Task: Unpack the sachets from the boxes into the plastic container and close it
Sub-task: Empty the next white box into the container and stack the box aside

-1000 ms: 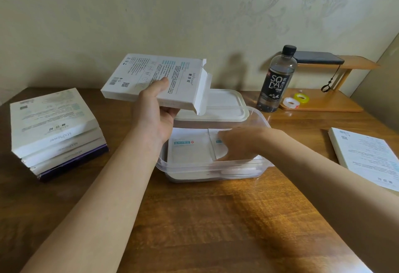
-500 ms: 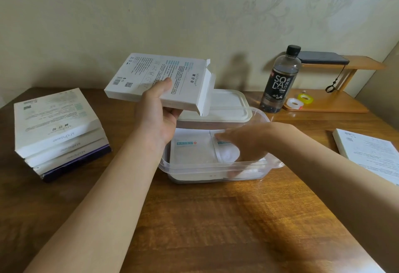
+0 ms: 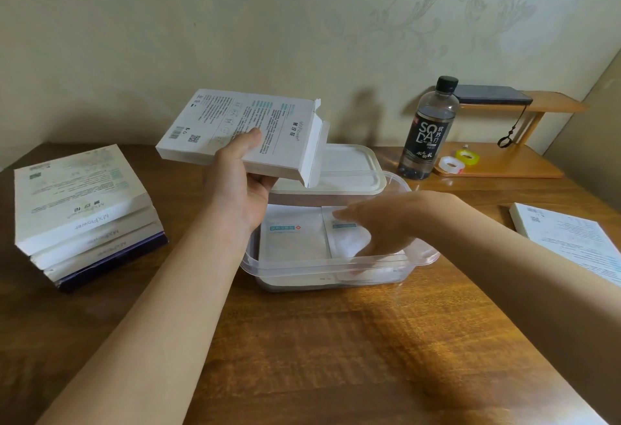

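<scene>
A brown wooden table (image 3: 336, 340) stands against a pale wall (image 3: 302, 21) papered with a faint scroll pattern, with a corner of the room at the right.

The left hand (image 3: 242, 196) grips an open white box (image 3: 242, 129) and holds it in the air over the far left of the clear plastic container (image 3: 336, 270), end flap hanging open, as it did a second ago. The right hand (image 3: 393, 223) lay lower then, fingers bent down onto the sachets. Now it sits higher inside the container, fingers stretched out flat, and more of the right sachet (image 3: 346, 233) shows under the palm.

At the left is one stack of boxes (image 3: 84, 209), at least three, the lowest edge dark purple. Then come the one held box, the one container at the table's middle, and two sachets side by side in it, the left sachet (image 3: 292, 236) uncovered. One white lid (image 3: 349, 172) sits at the container's far edge. Further right are one dark bottle (image 3: 426, 132), two tape rolls, one whitish (image 3: 452, 166) and one yellow (image 3: 467, 156), on a small wooden shelf (image 3: 504, 169), and one flat box (image 3: 571, 243).
</scene>
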### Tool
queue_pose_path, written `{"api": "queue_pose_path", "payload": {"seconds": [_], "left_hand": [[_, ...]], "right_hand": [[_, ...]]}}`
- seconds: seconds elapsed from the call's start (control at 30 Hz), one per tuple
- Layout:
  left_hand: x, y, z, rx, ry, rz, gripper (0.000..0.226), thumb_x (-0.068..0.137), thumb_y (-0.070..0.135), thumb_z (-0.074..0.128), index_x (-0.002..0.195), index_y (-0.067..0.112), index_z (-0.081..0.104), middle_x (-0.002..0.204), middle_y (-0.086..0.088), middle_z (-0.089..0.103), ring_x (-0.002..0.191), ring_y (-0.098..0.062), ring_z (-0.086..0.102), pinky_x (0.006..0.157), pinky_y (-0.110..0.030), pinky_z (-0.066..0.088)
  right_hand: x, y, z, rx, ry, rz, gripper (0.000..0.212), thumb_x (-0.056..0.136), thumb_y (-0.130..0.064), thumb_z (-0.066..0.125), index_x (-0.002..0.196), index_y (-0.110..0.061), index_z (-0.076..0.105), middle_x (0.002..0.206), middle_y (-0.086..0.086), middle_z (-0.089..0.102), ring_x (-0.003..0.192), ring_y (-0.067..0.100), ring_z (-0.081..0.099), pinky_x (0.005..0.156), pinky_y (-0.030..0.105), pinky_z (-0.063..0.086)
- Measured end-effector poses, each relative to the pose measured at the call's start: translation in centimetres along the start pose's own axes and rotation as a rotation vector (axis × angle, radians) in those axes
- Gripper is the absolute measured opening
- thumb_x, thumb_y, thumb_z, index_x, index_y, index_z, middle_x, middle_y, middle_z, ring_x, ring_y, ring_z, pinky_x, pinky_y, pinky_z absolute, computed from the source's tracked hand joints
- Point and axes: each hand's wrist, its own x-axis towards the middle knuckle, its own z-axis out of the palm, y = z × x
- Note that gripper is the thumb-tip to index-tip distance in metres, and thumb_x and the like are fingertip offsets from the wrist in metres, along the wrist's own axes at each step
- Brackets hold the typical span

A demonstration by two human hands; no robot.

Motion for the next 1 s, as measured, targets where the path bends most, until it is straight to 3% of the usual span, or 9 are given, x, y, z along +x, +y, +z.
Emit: {"api": "queue_pose_path", "payload": {"seconds": [0.13, 0.23, 0.33, 0.43, 0.53, 0.6, 0.8, 0.9, 1.0], "left_hand": [[0.0, 0.0, 0.1, 0.004, 0.002, 0.001, 0.035, 0.091, 0.007, 0.066, 0.121, 0.024, 0.061, 0.111, -0.007, 0.076, 0.1, -0.023, 0.075, 0.071, -0.033, 0.061], [-0.1, 0.0, 0.0, 0.002, 0.008, 0.005, 0.033, 0.091, 0.007, 0.067, 0.118, 0.025, 0.061, 0.11, -0.007, 0.077, 0.101, -0.023, 0.075, 0.072, -0.033, 0.062], [-0.1, 0.0, 0.0, 0.014, -0.006, 0.009, 0.03, 0.092, 0.007, 0.066, 0.115, 0.026, 0.061, 0.105, -0.006, 0.077, 0.099, -0.022, 0.075, 0.075, -0.034, 0.063], [-0.2, 0.0, 0.2, 0.021, -0.018, 0.007, 0.027, 0.093, 0.007, 0.064, 0.112, 0.027, 0.062, 0.101, -0.004, 0.077, 0.096, -0.021, 0.075, 0.076, -0.033, 0.062], [-0.2, 0.0, 0.2, 0.028, -0.023, 0.01, 0.028, 0.093, 0.007, 0.063, 0.114, 0.026, 0.062, 0.101, -0.003, 0.078, 0.095, -0.02, 0.076, 0.07, -0.031, 0.062], [-0.1, 0.0, 0.1, 0.026, -0.02, 0.008, 0.031, 0.092, 0.006, 0.064, 0.117, 0.025, 0.062, 0.106, -0.005, 0.078, 0.098, -0.021, 0.076, 0.068, -0.032, 0.061], [-0.2, 0.0, 0.1, 0.033, -0.031, 0.013, 0.031, 0.093, 0.007, 0.064, 0.116, 0.027, 0.061, 0.101, -0.003, 0.078, 0.094, -0.019, 0.076, 0.073, -0.033, 0.062], [-0.1, 0.0, 0.0, 0.041, -0.033, 0.012, 0.029, 0.093, 0.007, 0.063, 0.114, 0.026, 0.062, 0.099, -0.002, 0.078, 0.093, -0.018, 0.076, 0.075, -0.033, 0.061], [0.0, 0.0, 0.0, 0.039, -0.033, 0.015, 0.034, 0.092, 0.007, 0.065, 0.12, 0.025, 0.061, 0.103, -0.003, 0.078, 0.096, -0.02, 0.076, 0.073, -0.032, 0.062]], "right_hand": [[0.1, 0.1, 0.4, -0.07, -0.027, 0.027, 0.084, 0.092, -0.057, 0.058, 0.159, -0.032, 0.013, 0.16, -0.001, 0.035, 0.136, 0.027, 0.046, 0.11, 0.041, 0.043], [0.5, -0.2, 1.0, -0.098, -0.047, 0.063, 0.085, 0.096, -0.049, 0.057, 0.16, -0.03, 0.003, 0.165, 0.001, 0.022, 0.13, 0.026, 0.05, 0.099, 0.036, 0.046], [0.6, -0.5, 1.2, -0.09, -0.038, 0.063, 0.087, 0.097, -0.044, 0.059, 0.16, -0.029, 0.002, 0.166, 0.002, 0.017, 0.128, 0.027, 0.051, 0.099, 0.037, 0.047], [0.6, -0.5, 1.1, -0.112, -0.01, 0.043, 0.081, 0.096, -0.045, 0.06, 0.159, -0.027, 0.012, 0.162, 0.004, 0.028, 0.127, 0.028, 0.053, 0.102, 0.04, 0.047], [0.6, -0.5, 0.6, -0.09, 0.005, 0.022, 0.077, 0.09, -0.054, 0.064, 0.153, -0.024, 0.03, 0.144, 0.003, 0.052, 0.121, 0.026, 0.056, 0.104, 0.041, 0.048], [0.6, -0.7, 0.1, -0.062, 0.023, 0.014, 0.079, 0.084, -0.06, 0.067, 0.147, -0.022, 0.04, 0.136, 0.002, 0.059, 0.12, 0.026, 0.057, 0.103, 0.04, 0.049], [0.3, -0.9, -0.3, -0.063, 0.022, 0.042, 0.075, 0.084, -0.05, 0.074, 0.146, -0.02, 0.043, 0.134, 0.002, 0.06, 0.119, 0.025, 0.058, 0.1, 0.035, 0.049], [0.0, -0.2, -0.8, -0.079, -0.012, 0.06, 0.082, 0.083, -0.035, 0.078, 0.152, -0.024, 0.034, 0.144, 0.001, 0.054, 0.127, 0.027, 0.053, 0.106, 0.041, 0.047], [0.1, 0.1, -0.4, -0.161, -0.037, 0.076, 0.089, 0.081, -0.029, 0.081, 0.154, -0.028, 0.029, 0.141, 0.003, 0.056, 0.119, 0.026, 0.057, 0.098, 0.038, 0.05]]}}
